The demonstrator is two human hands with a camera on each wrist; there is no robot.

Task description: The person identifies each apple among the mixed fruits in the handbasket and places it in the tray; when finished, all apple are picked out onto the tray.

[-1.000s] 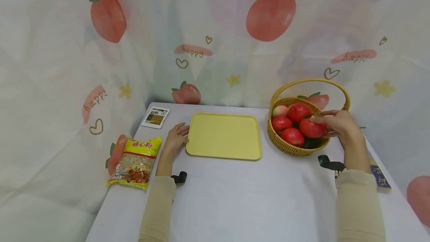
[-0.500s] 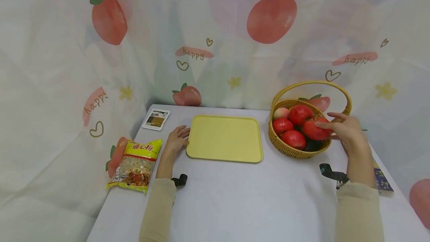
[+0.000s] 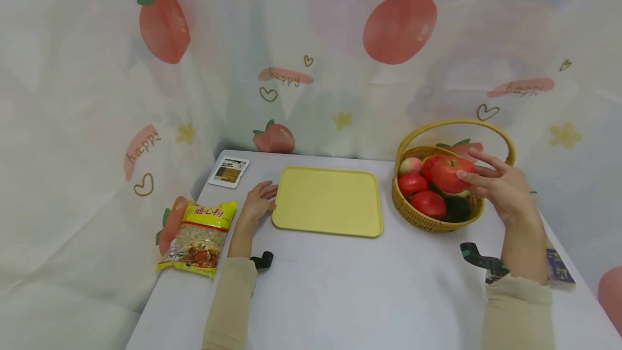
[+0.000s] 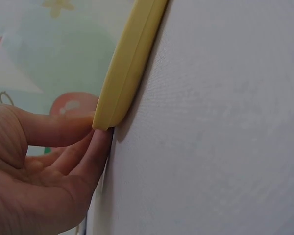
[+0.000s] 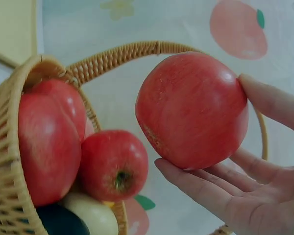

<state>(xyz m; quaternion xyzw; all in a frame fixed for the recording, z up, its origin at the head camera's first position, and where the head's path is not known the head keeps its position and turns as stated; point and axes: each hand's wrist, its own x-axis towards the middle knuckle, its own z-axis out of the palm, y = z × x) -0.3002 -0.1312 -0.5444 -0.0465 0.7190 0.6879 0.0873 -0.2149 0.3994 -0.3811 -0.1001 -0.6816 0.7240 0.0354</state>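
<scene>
My right hand (image 3: 507,190) holds a red apple (image 3: 451,174) between thumb and fingers, raised above the wicker basket (image 3: 424,222). In the right wrist view the apple (image 5: 192,110) hangs apart from the other fruit, with the thumb on one side and fingertips on the other. My left hand (image 3: 257,201) is at the left edge of the yellow tray (image 3: 328,201). The left wrist view has the thumb against the tray's rim (image 4: 122,78) and the fingers at its underside, pinching the corner.
Inside the basket lie several red fruits (image 3: 428,204), a pale pink fruit (image 3: 411,165) and a dark green one (image 3: 457,209). A pasta bag (image 3: 198,239) and a white flat pack (image 3: 229,172) lie at left. A blue packet (image 3: 560,269) sits by the right edge, partly behind my forearm.
My right hand has lifted the apple up out of the basket and slightly back, uncovering more of the dark green one. The left hand keeps its place at the tray.
</scene>
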